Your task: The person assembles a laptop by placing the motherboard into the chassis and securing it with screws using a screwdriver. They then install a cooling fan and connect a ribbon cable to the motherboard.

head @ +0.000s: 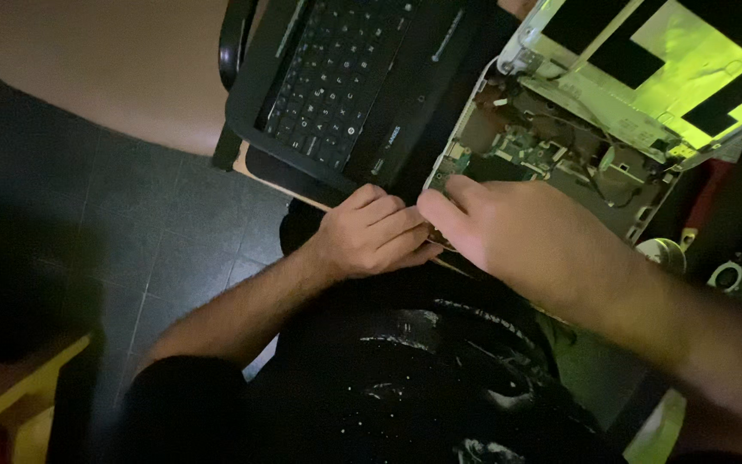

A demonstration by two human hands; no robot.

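An opened laptop base [560, 146] with bare circuit boards and cables lies on the table edge in front of me. Its white lid [672, 60] is tilted open behind it. My left hand [371, 236] curls its fingers at the base's near left corner. My right hand [517, 232] lies beside it, fingertips meeting the left hand's at that corner. What the fingers pinch is hidden; I cannot tell whether either hand holds anything.
A black keyboard panel [345, 77] lies to the left of the open base. A small round metal part [665, 252] and a red-handled tool [706, 202] sit at the right. Dark tiled floor [130, 232] lies below left, a yellow edge [10, 395] at bottom left.
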